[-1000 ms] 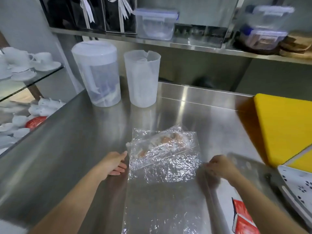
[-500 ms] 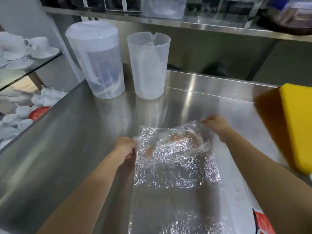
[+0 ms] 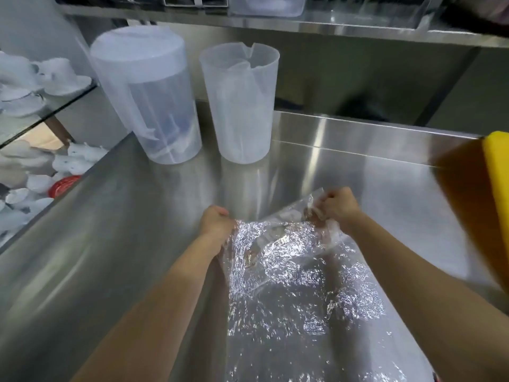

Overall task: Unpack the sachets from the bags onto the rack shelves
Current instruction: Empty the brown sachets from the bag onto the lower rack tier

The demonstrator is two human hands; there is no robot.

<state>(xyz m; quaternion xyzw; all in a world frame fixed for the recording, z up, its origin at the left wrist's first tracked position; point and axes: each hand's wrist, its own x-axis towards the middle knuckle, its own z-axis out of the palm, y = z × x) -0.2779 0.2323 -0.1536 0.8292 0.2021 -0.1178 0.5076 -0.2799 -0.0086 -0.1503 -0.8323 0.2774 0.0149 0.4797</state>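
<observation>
1. Left grip (image 3: 216, 223): fingers curled, clutching the far left corner of the bag (image 3: 297, 285).
2. Right grip (image 3: 340, 208): fingers curled, pinching the far right corner.
3. Bag: clear and crinkled, with its near end lying flat on the surface (image 3: 124, 257) (contents too blurred to identify).
4. Lidded jug (image 3: 146, 95) and open jug (image 3: 242, 106): upright, side by side, far left.

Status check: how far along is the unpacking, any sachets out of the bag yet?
Done: nothing that shows; no loose sachets are visible on the counter or the shelf. In hand: the left hand and right hand each grip a far corner of the clear bag. Brownish contents show inside, too blurred to identify. Left: open it, take the sachets out and shelve them.
</observation>
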